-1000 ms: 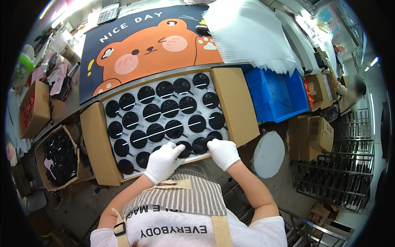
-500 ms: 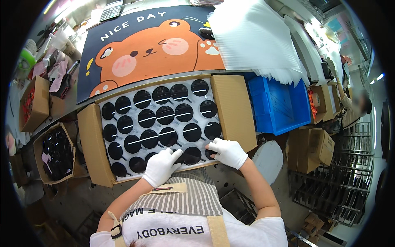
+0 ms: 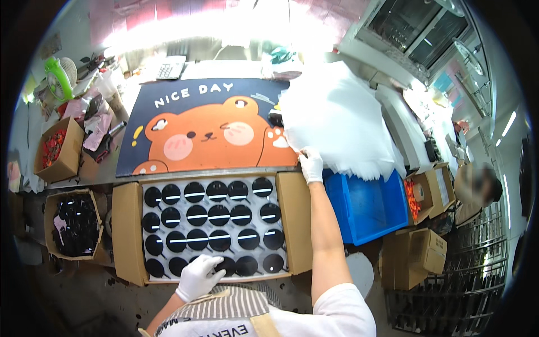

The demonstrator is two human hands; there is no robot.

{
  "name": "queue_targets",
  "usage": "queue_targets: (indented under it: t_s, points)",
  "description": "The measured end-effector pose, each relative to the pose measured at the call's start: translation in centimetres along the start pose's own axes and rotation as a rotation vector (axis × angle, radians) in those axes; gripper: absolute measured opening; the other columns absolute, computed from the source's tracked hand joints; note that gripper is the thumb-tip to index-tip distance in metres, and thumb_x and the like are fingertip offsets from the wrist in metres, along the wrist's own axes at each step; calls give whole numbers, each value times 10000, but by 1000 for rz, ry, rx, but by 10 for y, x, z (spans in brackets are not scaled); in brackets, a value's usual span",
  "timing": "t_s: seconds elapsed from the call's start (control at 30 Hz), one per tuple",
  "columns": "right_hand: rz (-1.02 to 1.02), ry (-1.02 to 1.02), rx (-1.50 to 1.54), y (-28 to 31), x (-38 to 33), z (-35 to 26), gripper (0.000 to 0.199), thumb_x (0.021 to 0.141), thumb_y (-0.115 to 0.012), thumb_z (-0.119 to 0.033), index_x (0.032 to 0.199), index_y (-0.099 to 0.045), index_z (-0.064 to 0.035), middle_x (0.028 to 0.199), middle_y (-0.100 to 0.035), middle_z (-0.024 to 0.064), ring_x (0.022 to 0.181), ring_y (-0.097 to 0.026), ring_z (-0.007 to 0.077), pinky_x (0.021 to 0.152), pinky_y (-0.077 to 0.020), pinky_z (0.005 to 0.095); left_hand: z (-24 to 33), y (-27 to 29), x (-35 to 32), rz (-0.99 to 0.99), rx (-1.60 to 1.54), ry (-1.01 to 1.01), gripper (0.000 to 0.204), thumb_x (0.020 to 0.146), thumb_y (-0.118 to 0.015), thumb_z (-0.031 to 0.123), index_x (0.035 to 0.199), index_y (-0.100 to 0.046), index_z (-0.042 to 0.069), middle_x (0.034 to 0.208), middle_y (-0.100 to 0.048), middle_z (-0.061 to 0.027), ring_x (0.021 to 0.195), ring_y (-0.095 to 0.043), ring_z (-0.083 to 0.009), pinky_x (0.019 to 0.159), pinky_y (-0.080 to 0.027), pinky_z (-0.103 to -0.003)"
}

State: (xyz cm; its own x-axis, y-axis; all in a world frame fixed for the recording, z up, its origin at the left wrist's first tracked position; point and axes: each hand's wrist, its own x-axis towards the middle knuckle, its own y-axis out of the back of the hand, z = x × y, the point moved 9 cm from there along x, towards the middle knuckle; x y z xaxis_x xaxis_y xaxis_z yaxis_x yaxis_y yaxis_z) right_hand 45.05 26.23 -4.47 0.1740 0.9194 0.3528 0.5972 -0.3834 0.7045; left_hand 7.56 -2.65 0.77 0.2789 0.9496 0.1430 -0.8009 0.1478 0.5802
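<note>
Rows of glossy black round discs with thin stems [image 3: 220,240] lie on a white lining in an open cardboard box [image 3: 295,224] in front of me. My left hand [image 3: 197,277], in a white glove, is at the box's near edge, thumb and fingers apart beside a disc in the front row. It holds nothing that I can see. My right arm reaches forward past the box's right flap. The gloved right hand [image 3: 311,165] has its fingers pinched at the lower left corner of a stack of thin white sheets [image 3: 337,121].
A bear-printed mat [image 3: 210,151] covers the table behind the box. Right of the box is a blue bin [image 3: 365,213]; at left, a carton of black pieces [image 3: 76,224] and a box of red pieces [image 3: 56,149]. Another person [image 3: 474,188] is at far right.
My right hand has left the front row of discs and moved forward to the corner of the white sheets. The left hand has stayed by the box's near edge. The view has tilted up.
</note>
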Motion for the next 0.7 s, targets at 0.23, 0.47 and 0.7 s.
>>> queue_targets:
  t_s: [0.23, 0.47, 0.7]
  points:
    - [-249, -190, 295, -1, 13, 5, 189, 876, -678, -159, 788, -717, 4, 643, -664, 40, 591, -560, 107, 577, -463, 277, -15, 19, -18, 89, -61, 86, 350, 734, -772, 33, 1062, -657, 68, 888, -631, -72, 665, -624, -170, 596, -517, -277]
    - [599, -207, 546, 83, 46, 48, 147, 924, -604, -127, 884, -701, -24, 723, -666, 36, 633, -573, 81, 560, -453, 252, -17, 29, -20, 149, -180, 62, 324, 754, -743, 17, 1064, -653, 51, 915, -637, -71, 696, -621, -127, 614, -505, -246]
    - [-850, 257, 512, -23, -93, -183, 219, 768, -598, -56, 954, -693, 9, 878, -701, 112, 819, -644, 156, 794, -521, 298, -72, 24, 18, -18, -442, 315, 372, 899, -620, 130, 1220, -599, -56, 1065, -691, -101, 857, -655, -113, 759, -516, -241]
